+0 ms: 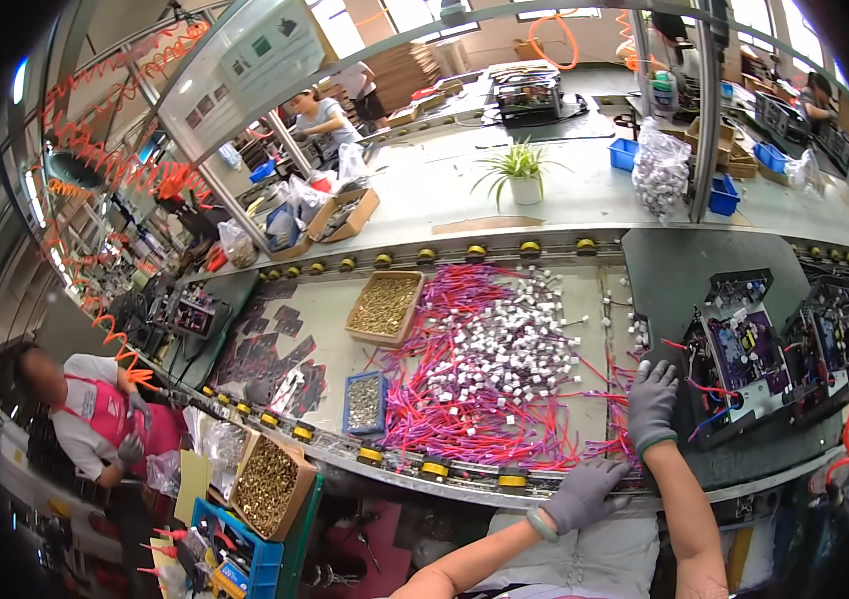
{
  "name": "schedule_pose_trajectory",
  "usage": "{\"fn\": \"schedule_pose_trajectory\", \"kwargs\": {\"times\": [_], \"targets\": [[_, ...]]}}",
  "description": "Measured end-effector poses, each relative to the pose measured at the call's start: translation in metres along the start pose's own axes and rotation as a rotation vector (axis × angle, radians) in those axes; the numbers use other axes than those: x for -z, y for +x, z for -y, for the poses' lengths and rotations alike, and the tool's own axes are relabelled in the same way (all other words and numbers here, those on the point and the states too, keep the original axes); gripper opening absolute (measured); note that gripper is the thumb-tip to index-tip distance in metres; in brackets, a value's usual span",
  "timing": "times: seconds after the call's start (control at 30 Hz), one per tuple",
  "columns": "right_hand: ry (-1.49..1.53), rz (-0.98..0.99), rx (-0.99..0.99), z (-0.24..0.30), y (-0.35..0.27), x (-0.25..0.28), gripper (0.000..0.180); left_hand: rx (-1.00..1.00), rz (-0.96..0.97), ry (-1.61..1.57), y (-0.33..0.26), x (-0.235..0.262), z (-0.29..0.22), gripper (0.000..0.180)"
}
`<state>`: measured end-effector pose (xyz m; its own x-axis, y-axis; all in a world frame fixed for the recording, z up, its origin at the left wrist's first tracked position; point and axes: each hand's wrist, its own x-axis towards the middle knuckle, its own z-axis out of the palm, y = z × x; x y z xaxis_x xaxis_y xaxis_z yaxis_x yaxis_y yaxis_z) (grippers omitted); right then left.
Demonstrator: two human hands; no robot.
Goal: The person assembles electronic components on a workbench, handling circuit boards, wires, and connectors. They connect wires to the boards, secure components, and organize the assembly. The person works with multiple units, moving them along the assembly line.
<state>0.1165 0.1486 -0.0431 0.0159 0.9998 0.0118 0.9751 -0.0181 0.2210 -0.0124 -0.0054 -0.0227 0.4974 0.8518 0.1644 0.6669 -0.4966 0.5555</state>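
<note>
My right hand (652, 401), in a grey glove, rests at the left edge of a dark green board (659, 275), fingers stretched out and a little apart. Red wires with white connectors lie beside and partly under it. My left hand (586, 493), gloved too, is lower and to the left, at the conveyor's near rail. Its fingers reach rightward over a few red wires (609, 449), with the fingertips partly hard to make out. A big pile of red and purple wires with white plugs (504, 349) spreads just left of my hands.
Circuit-board assemblies (749, 349) stand on the board to the right. Left of the pile are a box of brass-coloured screws (384, 304), a blue bin of silver screws (364, 399) and flat dark pieces (270, 349). A co-worker (105, 409) in a pink apron is at the left.
</note>
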Motion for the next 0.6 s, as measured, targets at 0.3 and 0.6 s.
{"fn": "schedule_pose_trajectory", "kwargs": {"times": [0.3,0.6], "targets": [[0.139,-0.076,0.048,0.110,-0.005,0.005,0.045,0.220,-0.664,-0.396,-0.013,0.077,0.054,0.021],[0.664,-0.378,0.808,0.122,-0.093,0.068,0.039,0.213,-0.408,-0.689,0.106,0.144,0.145,0.055]]}}
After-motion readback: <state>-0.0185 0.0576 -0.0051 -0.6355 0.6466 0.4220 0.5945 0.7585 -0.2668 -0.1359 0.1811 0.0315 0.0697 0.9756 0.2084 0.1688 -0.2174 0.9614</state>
